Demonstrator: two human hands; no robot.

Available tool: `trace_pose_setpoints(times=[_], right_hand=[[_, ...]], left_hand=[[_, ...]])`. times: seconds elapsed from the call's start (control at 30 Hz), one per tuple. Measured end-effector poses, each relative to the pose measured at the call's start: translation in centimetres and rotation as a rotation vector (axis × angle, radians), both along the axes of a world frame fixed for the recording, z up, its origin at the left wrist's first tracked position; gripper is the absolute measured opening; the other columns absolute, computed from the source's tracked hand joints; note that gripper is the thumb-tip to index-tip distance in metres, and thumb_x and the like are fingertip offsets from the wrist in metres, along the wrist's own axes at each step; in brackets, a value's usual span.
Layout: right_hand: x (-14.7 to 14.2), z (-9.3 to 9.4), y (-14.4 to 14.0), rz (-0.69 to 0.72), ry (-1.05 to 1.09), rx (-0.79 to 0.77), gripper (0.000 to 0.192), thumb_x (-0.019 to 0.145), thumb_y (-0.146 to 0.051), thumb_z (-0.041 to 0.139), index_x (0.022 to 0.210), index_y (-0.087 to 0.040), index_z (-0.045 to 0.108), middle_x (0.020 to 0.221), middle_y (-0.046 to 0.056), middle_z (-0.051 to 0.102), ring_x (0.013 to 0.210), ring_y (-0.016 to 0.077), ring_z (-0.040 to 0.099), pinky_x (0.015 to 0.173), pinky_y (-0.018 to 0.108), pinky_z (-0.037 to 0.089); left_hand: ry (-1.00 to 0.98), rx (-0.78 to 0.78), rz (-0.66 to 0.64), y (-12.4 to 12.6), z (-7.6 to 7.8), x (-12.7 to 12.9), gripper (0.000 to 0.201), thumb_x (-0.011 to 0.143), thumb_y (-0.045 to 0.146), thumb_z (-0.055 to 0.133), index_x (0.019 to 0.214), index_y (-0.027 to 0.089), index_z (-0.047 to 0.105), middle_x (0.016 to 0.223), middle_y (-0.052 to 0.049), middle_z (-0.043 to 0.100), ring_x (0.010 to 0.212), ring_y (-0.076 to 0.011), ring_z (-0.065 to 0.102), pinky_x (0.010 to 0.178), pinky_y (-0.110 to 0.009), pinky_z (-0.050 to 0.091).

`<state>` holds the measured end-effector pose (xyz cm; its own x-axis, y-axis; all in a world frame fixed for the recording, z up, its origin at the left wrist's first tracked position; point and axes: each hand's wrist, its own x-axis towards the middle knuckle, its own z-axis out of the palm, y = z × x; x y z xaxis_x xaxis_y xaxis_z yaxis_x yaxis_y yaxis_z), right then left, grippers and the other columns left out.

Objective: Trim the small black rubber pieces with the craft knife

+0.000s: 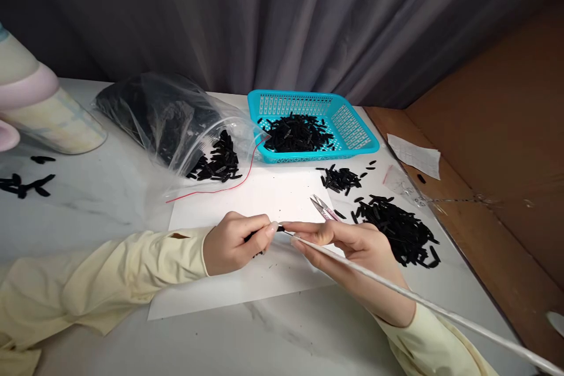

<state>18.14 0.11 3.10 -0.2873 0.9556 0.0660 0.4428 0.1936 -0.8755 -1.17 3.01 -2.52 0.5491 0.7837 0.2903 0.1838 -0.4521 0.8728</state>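
My left hand (242, 241) is closed, thumb and forefinger pinching a small black strip (281, 228) over the white paper (220, 211). Further black bits show under its curled fingers. Opposite it, my right hand (348, 247) has its thumb and fingertips closed near the same strip. A long, thin, pale cord or rod (396, 288) runs from between these fingers over the wrist to the lower right corner; its narrow dark tip meets the strip. Small scissors (324, 208) with pinkish handles lie just behind my right hand, partly hidden by it.
A blue basket (312, 157) holding black strips stands at the back. Left of it lies a clear plastic bag (158, 117) of black pieces, its red strip trailing. Loose piles (392, 229) lie right. A pastel cylinder (53, 100) stands left; a paper slip (414, 155) lies far right.
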Motion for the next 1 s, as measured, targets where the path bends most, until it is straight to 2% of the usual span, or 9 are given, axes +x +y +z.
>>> trace_pose_setpoints(times=[0.3, 0.43, 0.6, 0.8, 1.0], right_hand=[[-0.32, -0.06, -0.20, -0.028, -0.033, 0.034, 0.018, 0.077, -0.015, 0.063, 0.061, -0.020, 0.058, 0.092, -0.003, 0.073, 0.068, 0.0136, 0.070, 0.084, 0.026, 0.050], [-0.35, -0.02, -0.22, -0.020, -0.022, 0.028, 0.017, 0.078, -0.014, 0.062, 0.062, -0.020, 0.059, 0.093, -0.004, 0.073, 0.069, 0.0118, 0.070, 0.075, 0.021, 0.052], [-0.48, -0.10, -0.34, -0.033, -0.067, 0.078, 0.019, 0.078, -0.014, 0.062, 0.060, -0.019, 0.058, 0.093, -0.003, 0.073, 0.069, 0.0121, 0.070, 0.066, 0.019, 0.051], [-0.72, -0.32, -0.64, -0.043, -0.053, 0.050, 0.016, 0.079, -0.015, 0.059, 0.064, -0.019, 0.059, 0.098, 0.000, 0.072, 0.071, 0.0129, 0.070, 0.055, 0.016, 0.051], [-0.70, -0.32, -0.62, -0.042, -0.013, 0.062, 0.016, 0.079, -0.013, 0.059, 0.064, -0.019, 0.058, 0.093, 0.001, 0.073, 0.078, 0.0131, 0.070, 0.068, 0.016, 0.053]], left_hand=[[0.024, -0.023, -0.012, -0.01, 0.07, -0.09, 0.031, 0.089, 0.018, 0.036, 0.059, 0.017, 0.046, 0.047, 0.007, 0.040, 0.040, -0.0035, 0.035, 0.045, -0.015, 0.033], [0.008, -0.026, -0.022, -0.01, 0.06, -0.03, 0.031, 0.089, 0.017, 0.036, 0.059, 0.016, 0.045, 0.048, 0.007, 0.040, 0.041, -0.0034, 0.034, 0.045, -0.014, 0.033], [0.025, -0.056, -0.013, 0.00, 0.13, 0.05, 0.032, 0.089, 0.019, 0.036, 0.059, 0.016, 0.046, 0.047, 0.006, 0.040, 0.041, -0.0039, 0.035, 0.045, -0.015, 0.032], [0.047, -0.098, 0.001, -0.10, 0.35, 0.10, 0.033, 0.089, 0.022, 0.035, 0.059, 0.017, 0.047, 0.049, 0.005, 0.042, 0.043, -0.0051, 0.036, 0.047, -0.017, 0.033], [0.045, -0.101, 0.006, -0.11, 0.35, 0.08, 0.033, 0.089, 0.022, 0.036, 0.059, 0.017, 0.047, 0.048, 0.006, 0.041, 0.042, -0.0047, 0.035, 0.047, -0.017, 0.033]])
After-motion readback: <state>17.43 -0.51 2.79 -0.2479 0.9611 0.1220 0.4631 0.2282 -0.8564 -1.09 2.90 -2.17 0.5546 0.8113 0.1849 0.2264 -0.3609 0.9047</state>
